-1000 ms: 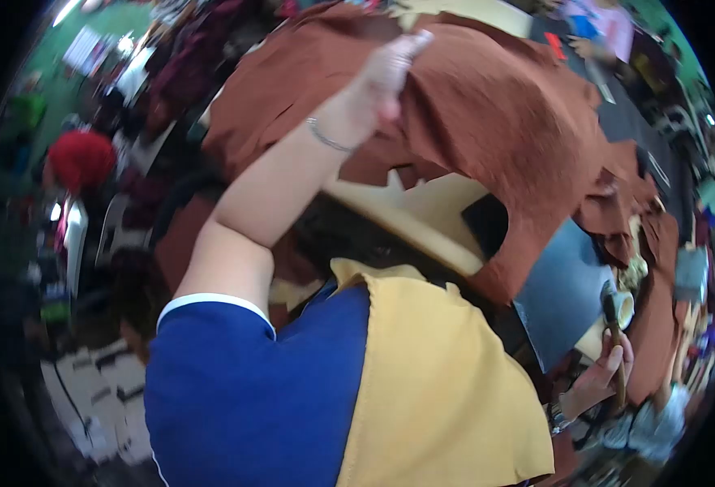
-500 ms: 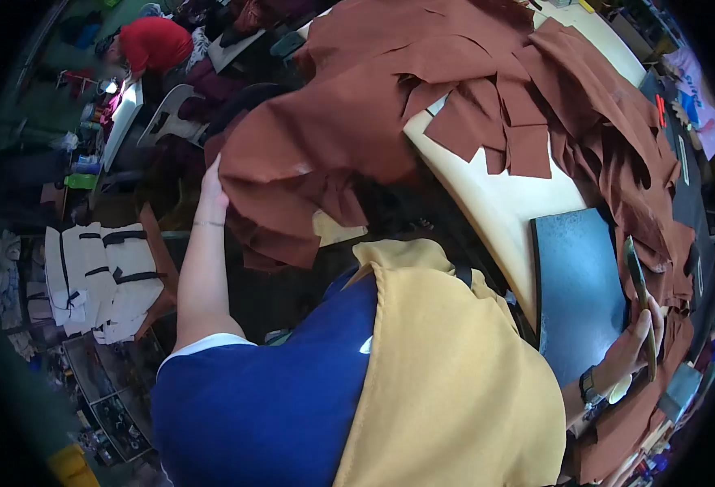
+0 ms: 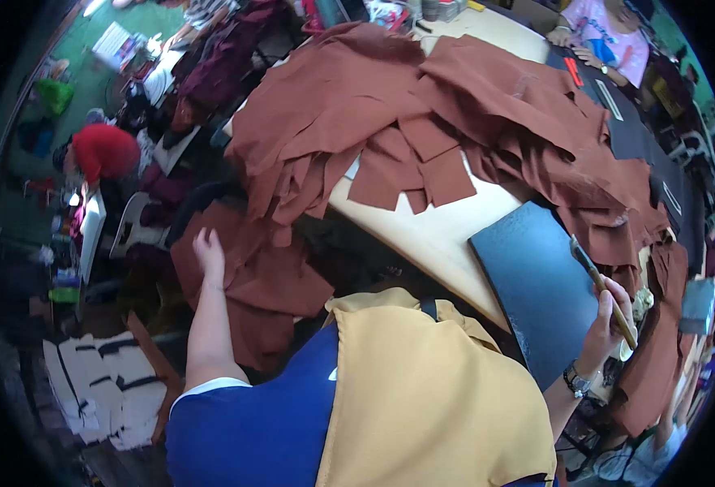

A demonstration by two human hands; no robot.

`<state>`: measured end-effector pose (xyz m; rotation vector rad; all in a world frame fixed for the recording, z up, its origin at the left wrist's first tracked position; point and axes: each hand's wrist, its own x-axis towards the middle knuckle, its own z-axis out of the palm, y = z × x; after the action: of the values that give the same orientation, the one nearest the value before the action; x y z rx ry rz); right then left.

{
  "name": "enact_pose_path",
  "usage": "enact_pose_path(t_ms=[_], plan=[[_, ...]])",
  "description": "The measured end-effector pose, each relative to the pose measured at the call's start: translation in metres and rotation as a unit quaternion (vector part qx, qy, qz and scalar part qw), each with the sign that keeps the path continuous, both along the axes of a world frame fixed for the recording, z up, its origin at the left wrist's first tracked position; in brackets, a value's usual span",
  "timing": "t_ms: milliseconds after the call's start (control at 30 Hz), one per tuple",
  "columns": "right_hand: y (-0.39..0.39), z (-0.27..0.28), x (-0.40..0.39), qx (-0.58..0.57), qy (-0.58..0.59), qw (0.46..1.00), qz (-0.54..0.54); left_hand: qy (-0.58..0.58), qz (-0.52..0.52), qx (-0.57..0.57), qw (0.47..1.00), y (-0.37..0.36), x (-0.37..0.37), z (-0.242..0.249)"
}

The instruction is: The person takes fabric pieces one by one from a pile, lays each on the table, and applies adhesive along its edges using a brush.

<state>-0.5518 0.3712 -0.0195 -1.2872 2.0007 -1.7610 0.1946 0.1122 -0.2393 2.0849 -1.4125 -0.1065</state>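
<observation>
My left hand [image 3: 209, 253] is open, its fingers apart, over a reddish-brown leather-like sheet [image 3: 268, 284] hanging off the near left side of the table. In my right hand [image 3: 605, 325] is a slim brush [image 3: 588, 266] with a wooden handle, its dark tip pointing up and left. Beneath that tip lies a smooth dark board [image 3: 528, 276] on the pale tabletop [image 3: 446, 247]. Small cut brown pieces [image 3: 412, 170] fan out beyond the board, beside a large rumpled heap of brown sheets [image 3: 333, 93].
Brown strips [image 3: 657, 341] drape along the right side. At the far right a person in a pink top [image 3: 613, 40] rests hands on a dark work surface. Across the room at left, a person in red [image 3: 106, 152] bends near a white chair [image 3: 134, 223]. Stacked white pieces [image 3: 106, 398] lie lower left.
My left hand has let go of the brown sheet, which now hangs lower beside the table. My right hand has turned the brush, tilting its tip left over the board. The view has shifted.
</observation>
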Motion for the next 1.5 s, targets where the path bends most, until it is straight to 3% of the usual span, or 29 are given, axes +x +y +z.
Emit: enact_pose_path(t_ms=[100, 167, 200, 267, 367, 433, 567, 600, 700, 800, 900, 933, 1033, 1067, 1167, 1200, 1300, 1333, 1433, 1500], plan=[[0.013, -0.003, -0.002, 0.003, 0.019, 1.000, -0.017, -0.029, -0.226, -0.112, 0.967, -0.099, -0.183, 0.093], [0.021, -0.003, 0.005, 0.002, 0.009, 0.999, -0.033, -0.165, -0.360, -0.164, 0.903, -0.129, -0.283, 0.135], [0.024, -0.003, 0.008, -0.005, -0.004, 0.999, -0.037, -0.178, -0.437, -0.171, 0.865, -0.136, -0.326, 0.145], [0.036, -0.004, 0.014, 0.010, -0.005, 0.998, -0.057, -0.265, -0.556, -0.132, 0.777, -0.142, -0.394, 0.145], [0.052, -0.005, 0.022, 0.010, 0.016, 0.996, -0.085, -0.394, -0.572, -0.116, 0.710, -0.158, -0.444, 0.106], [0.072, -0.007, 0.022, 0.028, 0.051, 0.993, -0.106, -0.364, -0.584, -0.103, 0.718, -0.166, -0.451, 0.103], [0.102, -0.015, 0.031, 0.016, -0.010, 0.986, -0.168, -0.311, -0.621, -0.069, 0.716, -0.177, -0.455, 0.102], [0.111, -0.018, 0.030, 0.031, -0.001, 0.984, -0.176, -0.301, -0.609, -0.106, 0.726, -0.171, -0.455, 0.108], [0.127, -0.028, 0.037, 0.009, -0.045, 0.972, -0.232, -0.134, -0.632, -0.033, 0.762, -0.171, -0.462, 0.123], [0.136, -0.035, 0.039, -0.013, -0.052, 0.958, -0.281, 0.020, -0.582, -0.112, 0.805, -0.159, -0.476, 0.131], [0.147, -0.036, 0.034, 0.031, 0.014, 0.957, -0.288, 0.147, -0.583, 0.041, 0.798, -0.189, -0.480, 0.109], [0.142, -0.038, 0.037, 0.008, -0.005, 0.946, -0.325, 0.117, -0.589, 0.090, 0.794, -0.191, -0.473, 0.112], [0.150, -0.033, 0.036, 0.025, -0.028, 0.964, -0.264, -0.144, -0.568, 0.216, 0.781, -0.171, -0.464, 0.160], [0.146, -0.030, 0.038, 0.028, -0.018, 0.963, -0.268, -0.145, -0.593, 0.245, 0.753, -0.179, -0.456, 0.153], [0.142, -0.031, 0.042, 0.024, -0.026, 0.965, -0.261, -0.010, -0.620, 0.251, 0.743, -0.183, -0.446, 0.137], [0.141, -0.032, 0.042, 0.014, -0.031, 0.966, -0.255, -0.053, -0.626, 0.262, 0.733, -0.182, -0.447, 0.137], [0.131, -0.031, 0.044, -0.012, -0.010, 0.968, -0.251, -0.132, -0.667, 0.063, 0.730, -0.140, -0.454, 0.145], [0.130, -0.032, 0.043, -0.022, -0.003, 0.970, -0.243, -0.143, -0.674, 0.067, 0.721, -0.132, -0.457, 0.143], [0.122, -0.024, 0.047, -0.015, 0.012, 0.969, -0.246, -0.174, -0.638, 0.059, 0.748, -0.126, -0.471, 0.121], [0.123, -0.023, 0.046, -0.017, 0.008, 0.973, -0.230, -0.111, -0.608, 0.048, 0.784, -0.131, -0.478, 0.113]])
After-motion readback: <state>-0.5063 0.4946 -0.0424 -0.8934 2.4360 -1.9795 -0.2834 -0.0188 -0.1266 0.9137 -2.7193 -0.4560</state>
